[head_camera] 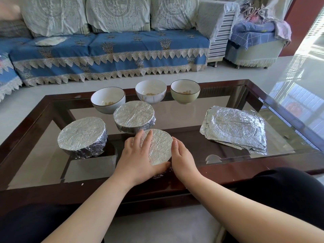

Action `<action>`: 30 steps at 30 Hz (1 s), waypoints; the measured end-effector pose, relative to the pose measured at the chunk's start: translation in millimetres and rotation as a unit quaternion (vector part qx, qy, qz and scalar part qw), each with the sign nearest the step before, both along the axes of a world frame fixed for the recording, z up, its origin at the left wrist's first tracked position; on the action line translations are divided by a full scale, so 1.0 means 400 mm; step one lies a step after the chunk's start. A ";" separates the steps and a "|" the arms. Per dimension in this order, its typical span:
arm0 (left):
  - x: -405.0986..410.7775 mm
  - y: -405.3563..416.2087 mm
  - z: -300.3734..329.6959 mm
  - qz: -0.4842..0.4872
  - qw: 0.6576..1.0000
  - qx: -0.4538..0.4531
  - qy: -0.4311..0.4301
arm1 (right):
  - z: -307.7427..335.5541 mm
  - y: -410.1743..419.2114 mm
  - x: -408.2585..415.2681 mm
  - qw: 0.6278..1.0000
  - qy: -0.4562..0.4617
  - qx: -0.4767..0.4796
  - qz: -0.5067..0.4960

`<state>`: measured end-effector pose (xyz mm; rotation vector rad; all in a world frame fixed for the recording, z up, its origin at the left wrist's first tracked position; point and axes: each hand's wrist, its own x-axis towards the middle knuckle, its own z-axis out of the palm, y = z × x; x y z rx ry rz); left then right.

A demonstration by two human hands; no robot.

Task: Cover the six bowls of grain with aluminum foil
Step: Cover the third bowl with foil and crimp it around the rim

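Note:
Three foil-covered bowls stand on the glass table (192,120): one at the left (82,135), one in the middle (134,118), and the nearest one (160,146) between my hands. My left hand (138,158) lies over that nearest bowl's left side, fingers spread on the foil top and thumb curled under the front rim. My right hand (182,160) presses the foil against its right side. Behind stand three uncovered bowls holding a little grain: a white one (107,99), a second white one (150,91) and a greenish one (185,91).
A stack of crumpled foil sheets (235,128) lies on the table's right part. The table has a dark wooden frame (35,192). A blue-covered sofa (108,55) stands beyond it, an armchair (254,48) at the back right. My dark-clothed knees sit under the near edge.

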<state>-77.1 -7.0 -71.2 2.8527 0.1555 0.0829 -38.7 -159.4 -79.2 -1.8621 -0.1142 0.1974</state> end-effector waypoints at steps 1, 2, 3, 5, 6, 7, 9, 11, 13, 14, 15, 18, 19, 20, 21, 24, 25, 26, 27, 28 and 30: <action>0.000 0.000 0.000 0.000 1.000 -0.002 0.001 | -0.001 0.001 0.003 1.000 0.003 -0.006 0.001; 0.000 0.000 0.001 0.000 1.000 -0.002 0.002 | 0.000 0.001 0.007 1.000 0.007 -0.006 0.003; 0.000 0.000 0.002 -0.001 1.000 0.001 0.003 | 0.004 0.002 0.012 1.000 0.012 -0.006 0.004; 0.001 0.001 0.005 -0.001 1.000 0.005 0.008 | 0.005 0.007 0.031 0.999 0.038 0.008 0.004; 0.001 0.002 0.006 -0.002 1.000 0.004 0.010 | 0.004 0.007 0.042 0.998 0.063 0.028 0.000; 0.002 0.003 0.006 -0.002 1.000 0.002 0.011 | 0.002 0.007 0.052 0.994 0.093 0.049 -0.004; 0.003 0.005 0.006 -0.003 1.000 0.004 0.015 | -0.003 0.007 0.064 0.985 0.147 0.085 -0.008; 0.004 0.005 0.007 -0.001 1.000 0.005 0.019 | 0.005 0.003 0.063 0.976 0.187 0.115 -0.009; 0.001 0.003 0.009 0.002 1.000 0.002 0.021 | -0.001 -0.008 0.073 0.959 0.229 0.164 0.003; 0.000 0.002 0.009 0.003 1.000 0.000 0.020 | -0.004 -0.016 0.080 0.950 0.246 0.191 0.011; -0.001 0.002 0.010 0.004 1.000 0.000 0.019 | -0.006 -0.026 0.084 0.941 0.262 0.216 0.017; 0.000 0.005 0.010 0.000 1.000 -0.005 0.017 | -0.002 -0.047 0.091 0.929 0.276 0.243 0.042; 0.000 0.007 0.011 -0.003 1.000 -0.006 0.020 | -0.004 -0.048 0.095 0.934 0.270 0.229 0.044; 0.000 0.008 0.012 -0.007 1.000 -0.007 0.023 | -0.001 -0.044 0.099 0.943 0.258 0.207 0.039; 0.000 0.008 0.014 -0.010 1.000 -0.011 0.026 | 0.005 -0.040 0.099 0.956 0.236 0.169 0.037; -0.001 0.010 0.018 -0.015 0.999 -0.018 0.034 | 0.028 -0.036 0.104 0.987 0.136 0.023 0.087; -0.001 0.010 0.018 -0.015 0.999 -0.017 0.036 | 0.039 -0.039 0.102 0.990 0.108 0.002 0.086; 0.000 0.011 0.017 -0.015 0.999 -0.017 0.036 | 0.049 -0.042 0.098 0.994 0.069 -0.001 0.081; 0.002 0.010 0.017 -0.015 0.999 -0.017 0.034 | 0.059 -0.042 0.095 0.996 0.030 -0.004 0.087; 0.003 0.009 0.017 -0.016 0.999 -0.015 0.031 | 0.066 -0.042 0.091 0.994 -0.006 -0.011 0.111; 0.005 0.004 0.016 -0.020 0.999 -0.011 0.028 | 0.064 -0.032 0.081 0.986 -0.039 -0.012 0.159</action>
